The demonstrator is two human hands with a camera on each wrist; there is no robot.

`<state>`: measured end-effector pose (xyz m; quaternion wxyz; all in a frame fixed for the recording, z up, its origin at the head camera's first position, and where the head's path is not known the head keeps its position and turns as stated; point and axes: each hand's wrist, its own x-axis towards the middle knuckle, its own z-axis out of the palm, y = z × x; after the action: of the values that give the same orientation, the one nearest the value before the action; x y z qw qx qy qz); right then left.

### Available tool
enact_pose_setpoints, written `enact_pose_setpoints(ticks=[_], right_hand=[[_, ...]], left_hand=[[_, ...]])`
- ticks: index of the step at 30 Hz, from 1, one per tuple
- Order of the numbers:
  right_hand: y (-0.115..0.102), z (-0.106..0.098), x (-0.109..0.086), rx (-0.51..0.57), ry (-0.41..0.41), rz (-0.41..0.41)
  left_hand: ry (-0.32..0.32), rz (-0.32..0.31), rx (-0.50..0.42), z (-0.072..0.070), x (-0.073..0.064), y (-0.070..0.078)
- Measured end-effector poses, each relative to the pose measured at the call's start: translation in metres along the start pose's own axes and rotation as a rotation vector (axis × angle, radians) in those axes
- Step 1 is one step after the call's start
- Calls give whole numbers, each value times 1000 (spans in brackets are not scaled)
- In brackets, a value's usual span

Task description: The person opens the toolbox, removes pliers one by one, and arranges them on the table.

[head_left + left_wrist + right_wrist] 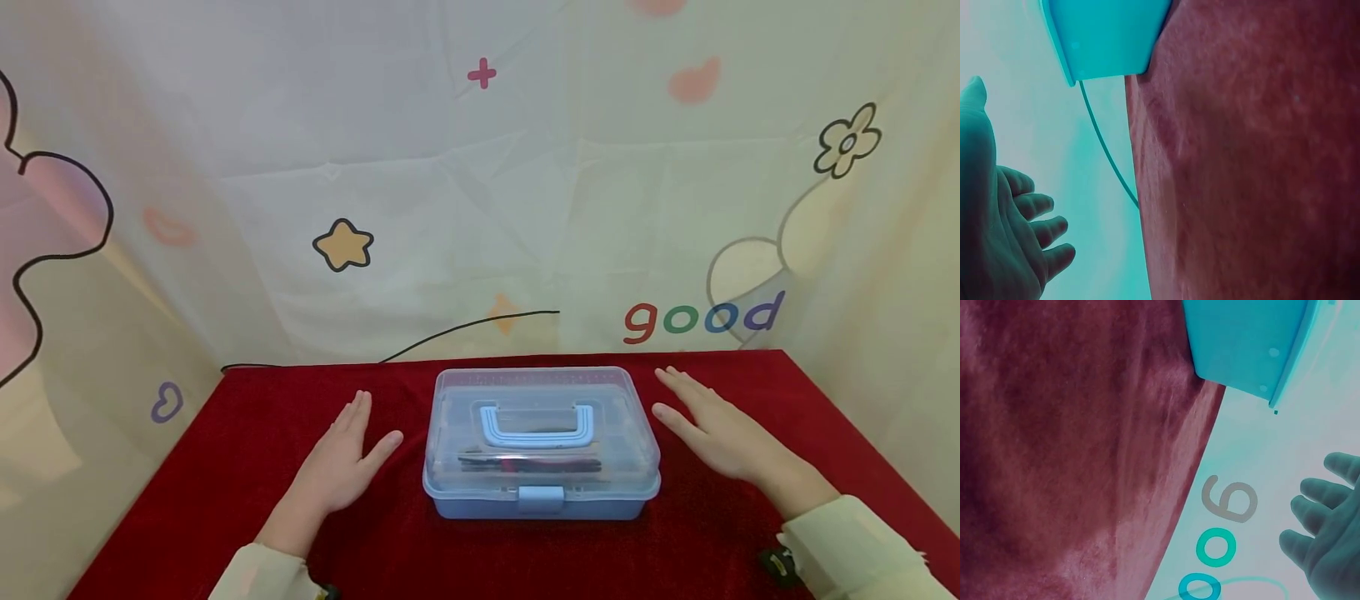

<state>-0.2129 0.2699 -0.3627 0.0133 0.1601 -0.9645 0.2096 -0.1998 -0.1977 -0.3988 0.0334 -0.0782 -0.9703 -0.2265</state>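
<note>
A blue plastic storage box with a clear lid sits in the middle of the red cloth, its lid closed. On the lid lies a blue carrying handle, and a blue latch is at the front. Dark slender items show dimly through the plastic; their kind is unclear. To the left of the box, my left hand is held with fingers extended and thumb apart, touching nothing. My right hand is likewise stretched out at the box's right side, apart from it. Each wrist view shows one end of the box.
Red cloth covers the table. Behind it hangs a pale printed curtain with a star, a flower and the word "good". Sleeves and dark wrist straps show at the lower edge.
</note>
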Motion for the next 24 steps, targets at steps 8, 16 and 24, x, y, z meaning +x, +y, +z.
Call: enact_pose_setpoints(ticks=[8,16,24], right_hand=[[-5,-1,-3,7,15,-9],[-8,0,-4,28,24,-27],[-13,2,-6,30,27,-25]], left_hand=[[-36,1,-105,5,1,9],[-64,5,-208,10,2,17],[-65,11,-276,12,2,24]])
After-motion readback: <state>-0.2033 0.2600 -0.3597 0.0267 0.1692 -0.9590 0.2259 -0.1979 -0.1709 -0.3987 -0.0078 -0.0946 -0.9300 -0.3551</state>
